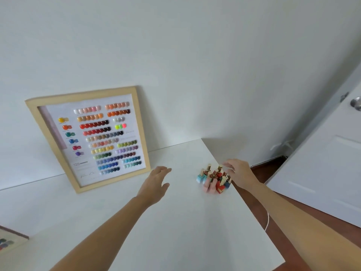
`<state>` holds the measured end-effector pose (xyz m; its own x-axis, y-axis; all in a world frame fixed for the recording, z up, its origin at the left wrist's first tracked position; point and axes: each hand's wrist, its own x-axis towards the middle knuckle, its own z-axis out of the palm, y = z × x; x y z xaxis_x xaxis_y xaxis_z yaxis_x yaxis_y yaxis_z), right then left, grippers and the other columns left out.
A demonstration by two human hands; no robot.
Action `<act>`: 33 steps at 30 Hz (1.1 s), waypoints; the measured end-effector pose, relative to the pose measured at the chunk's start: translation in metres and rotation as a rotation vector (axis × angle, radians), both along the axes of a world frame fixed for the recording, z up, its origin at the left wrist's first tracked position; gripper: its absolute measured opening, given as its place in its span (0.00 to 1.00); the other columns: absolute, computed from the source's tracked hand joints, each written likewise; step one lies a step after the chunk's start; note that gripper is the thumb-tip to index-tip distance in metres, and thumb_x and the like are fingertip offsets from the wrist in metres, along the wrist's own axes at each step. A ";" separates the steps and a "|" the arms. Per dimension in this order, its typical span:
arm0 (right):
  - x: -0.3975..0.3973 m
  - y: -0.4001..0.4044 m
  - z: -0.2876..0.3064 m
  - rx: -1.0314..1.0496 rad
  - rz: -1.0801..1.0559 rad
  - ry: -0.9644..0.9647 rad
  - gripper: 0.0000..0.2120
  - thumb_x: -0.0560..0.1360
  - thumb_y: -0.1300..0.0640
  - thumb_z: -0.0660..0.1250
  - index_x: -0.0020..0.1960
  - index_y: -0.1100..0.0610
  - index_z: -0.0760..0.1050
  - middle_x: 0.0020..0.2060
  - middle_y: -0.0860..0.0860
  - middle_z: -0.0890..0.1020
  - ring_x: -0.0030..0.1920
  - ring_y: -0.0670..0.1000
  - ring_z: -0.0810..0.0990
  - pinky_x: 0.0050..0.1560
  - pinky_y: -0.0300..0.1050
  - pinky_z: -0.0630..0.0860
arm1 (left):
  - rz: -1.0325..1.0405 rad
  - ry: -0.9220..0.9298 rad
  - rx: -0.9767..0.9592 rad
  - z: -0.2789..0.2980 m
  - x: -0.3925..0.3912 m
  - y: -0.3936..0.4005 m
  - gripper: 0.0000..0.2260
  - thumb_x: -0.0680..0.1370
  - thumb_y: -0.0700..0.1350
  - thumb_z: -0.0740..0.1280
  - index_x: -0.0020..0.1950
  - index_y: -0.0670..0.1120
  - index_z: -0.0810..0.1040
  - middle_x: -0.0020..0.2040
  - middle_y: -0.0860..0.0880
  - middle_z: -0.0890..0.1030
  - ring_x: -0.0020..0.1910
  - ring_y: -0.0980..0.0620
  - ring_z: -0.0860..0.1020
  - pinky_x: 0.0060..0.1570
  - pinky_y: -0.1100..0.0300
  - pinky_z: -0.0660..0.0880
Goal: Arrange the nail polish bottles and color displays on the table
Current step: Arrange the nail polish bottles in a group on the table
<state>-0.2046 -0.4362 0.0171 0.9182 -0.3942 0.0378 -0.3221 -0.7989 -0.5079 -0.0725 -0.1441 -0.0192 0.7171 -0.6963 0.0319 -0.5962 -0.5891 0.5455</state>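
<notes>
A wood-framed color display (93,137) with rows of painted nail swatches leans against the wall at the back left of the white table (175,231). A tight cluster of nail polish bottles (214,179) in pink, red, teal and blue with gold caps stands near the table's right edge. My right hand (239,173) hovers just right of the cluster, fingers spread, its fingertips over the gold caps. My left hand (156,182) floats open between the display and the bottles, touching neither.
A corner of a second color display (9,241) shows at the lower left edge. A white door (322,163) with a metal knob (356,103) stands to the right, over a brown floor (273,169). A white cord (267,222) hangs off the table's right edge.
</notes>
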 end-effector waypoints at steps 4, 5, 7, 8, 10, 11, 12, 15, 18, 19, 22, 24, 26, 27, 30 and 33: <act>-0.002 -0.034 -0.015 0.026 0.059 0.053 0.13 0.74 0.69 0.62 0.56 0.60 0.77 0.53 0.57 0.82 0.54 0.52 0.79 0.57 0.41 0.74 | 0.007 0.066 0.017 -0.013 -0.021 -0.048 0.20 0.78 0.43 0.65 0.70 0.51 0.69 0.67 0.52 0.70 0.62 0.52 0.74 0.63 0.60 0.71; -0.002 -0.038 -0.019 0.032 0.078 0.064 0.13 0.74 0.69 0.62 0.56 0.60 0.77 0.52 0.57 0.82 0.53 0.52 0.79 0.57 0.42 0.74 | 0.003 0.083 0.027 -0.016 -0.026 -0.056 0.19 0.78 0.43 0.64 0.70 0.51 0.70 0.67 0.52 0.71 0.60 0.52 0.75 0.62 0.60 0.72; -0.002 -0.053 -0.027 0.047 0.105 0.079 0.13 0.73 0.69 0.63 0.55 0.59 0.78 0.52 0.57 0.82 0.53 0.52 0.79 0.57 0.44 0.74 | -0.002 0.106 0.056 -0.022 -0.037 -0.080 0.18 0.79 0.44 0.64 0.69 0.52 0.71 0.66 0.53 0.71 0.59 0.53 0.76 0.61 0.59 0.73; -0.001 -0.059 -0.031 0.055 0.113 0.085 0.13 0.73 0.69 0.63 0.55 0.59 0.78 0.52 0.56 0.82 0.53 0.52 0.79 0.57 0.44 0.74 | -0.002 0.115 0.072 -0.025 -0.042 -0.092 0.18 0.79 0.44 0.64 0.69 0.52 0.71 0.66 0.53 0.72 0.59 0.53 0.76 0.60 0.59 0.73; 0.000 -0.070 -0.038 0.086 0.133 0.108 0.13 0.74 0.68 0.63 0.56 0.58 0.77 0.53 0.56 0.81 0.53 0.52 0.79 0.56 0.41 0.74 | 0.009 0.129 0.098 -0.027 -0.051 -0.114 0.17 0.79 0.44 0.63 0.68 0.53 0.71 0.66 0.53 0.72 0.58 0.53 0.76 0.58 0.59 0.74; 0.002 -0.074 -0.041 0.100 0.145 0.120 0.13 0.74 0.67 0.63 0.56 0.58 0.77 0.53 0.55 0.81 0.53 0.51 0.79 0.55 0.40 0.73 | 0.016 0.129 0.107 -0.028 -0.055 -0.124 0.17 0.79 0.44 0.62 0.68 0.54 0.71 0.67 0.54 0.71 0.58 0.52 0.76 0.57 0.60 0.74; 0.003 -0.077 -0.043 0.112 0.158 0.128 0.13 0.74 0.67 0.63 0.56 0.57 0.77 0.53 0.55 0.81 0.53 0.51 0.79 0.55 0.40 0.72 | 0.024 0.125 0.116 -0.029 -0.059 -0.133 0.17 0.79 0.45 0.62 0.68 0.54 0.71 0.67 0.53 0.71 0.58 0.52 0.76 0.55 0.61 0.73; 0.009 -0.083 -0.048 0.160 0.197 0.159 0.13 0.75 0.64 0.64 0.58 0.56 0.76 0.53 0.54 0.80 0.52 0.51 0.78 0.56 0.43 0.74 | 0.056 0.105 0.161 -0.031 -0.067 -0.156 0.18 0.79 0.44 0.60 0.69 0.56 0.68 0.68 0.52 0.68 0.59 0.49 0.75 0.52 0.58 0.75; 0.013 -0.083 -0.052 0.161 0.275 0.222 0.15 0.75 0.61 0.66 0.60 0.53 0.74 0.53 0.53 0.79 0.48 0.51 0.78 0.56 0.46 0.75 | 0.091 0.086 0.235 -0.034 -0.071 -0.172 0.17 0.80 0.46 0.60 0.69 0.55 0.67 0.67 0.50 0.66 0.57 0.46 0.76 0.49 0.55 0.77; 0.015 -0.083 -0.053 0.156 0.298 0.247 0.16 0.75 0.60 0.66 0.61 0.53 0.73 0.53 0.53 0.78 0.48 0.50 0.77 0.56 0.47 0.75 | 0.105 0.087 0.247 -0.034 -0.072 -0.175 0.17 0.80 0.46 0.60 0.68 0.54 0.67 0.67 0.49 0.66 0.57 0.46 0.76 0.49 0.54 0.77; 0.016 -0.080 -0.059 0.107 0.332 0.286 0.19 0.74 0.63 0.65 0.64 0.53 0.71 0.52 0.55 0.78 0.47 0.51 0.76 0.53 0.46 0.76 | 0.127 0.102 0.254 -0.040 -0.073 -0.184 0.13 0.80 0.47 0.61 0.64 0.52 0.69 0.65 0.47 0.67 0.58 0.45 0.74 0.50 0.53 0.77; 0.017 -0.078 -0.062 0.068 0.334 0.292 0.19 0.74 0.64 0.65 0.63 0.54 0.70 0.51 0.56 0.79 0.49 0.54 0.77 0.52 0.48 0.77 | 0.132 0.108 0.245 -0.044 -0.073 -0.189 0.12 0.80 0.46 0.60 0.63 0.51 0.70 0.65 0.46 0.67 0.59 0.44 0.74 0.51 0.52 0.77; 0.018 -0.075 -0.063 0.036 0.329 0.296 0.16 0.74 0.63 0.65 0.61 0.56 0.71 0.49 0.56 0.79 0.48 0.55 0.77 0.51 0.50 0.77 | 0.140 0.108 0.240 -0.047 -0.072 -0.194 0.11 0.80 0.46 0.59 0.62 0.50 0.71 0.65 0.44 0.67 0.59 0.43 0.74 0.52 0.52 0.77; 0.019 -0.073 -0.064 0.019 0.327 0.295 0.14 0.74 0.63 0.64 0.59 0.57 0.72 0.49 0.57 0.79 0.48 0.55 0.78 0.50 0.50 0.77 | 0.146 0.108 0.243 -0.048 -0.071 -0.196 0.10 0.81 0.46 0.59 0.62 0.49 0.72 0.64 0.44 0.68 0.59 0.43 0.75 0.52 0.52 0.77; 0.021 -0.071 -0.067 -0.023 0.324 0.273 0.07 0.75 0.64 0.62 0.53 0.60 0.73 0.46 0.58 0.80 0.44 0.56 0.78 0.46 0.51 0.77 | 0.169 0.120 0.228 -0.051 -0.070 -0.198 0.08 0.81 0.45 0.59 0.57 0.45 0.75 0.62 0.43 0.69 0.55 0.43 0.75 0.51 0.52 0.76; 0.019 -0.071 -0.070 -0.035 0.314 0.258 0.04 0.76 0.62 0.60 0.47 0.60 0.74 0.43 0.57 0.80 0.41 0.55 0.78 0.43 0.51 0.77 | 0.201 0.145 0.202 -0.053 -0.069 -0.194 0.07 0.79 0.39 0.60 0.53 0.44 0.76 0.58 0.44 0.72 0.51 0.44 0.75 0.49 0.54 0.76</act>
<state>-0.1855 -0.5075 -0.0533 0.9749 -0.0953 -0.2011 -0.1727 -0.8940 -0.4134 -0.1413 -0.3379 -0.0721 0.8278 -0.5221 -0.2055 -0.3813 -0.7922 0.4764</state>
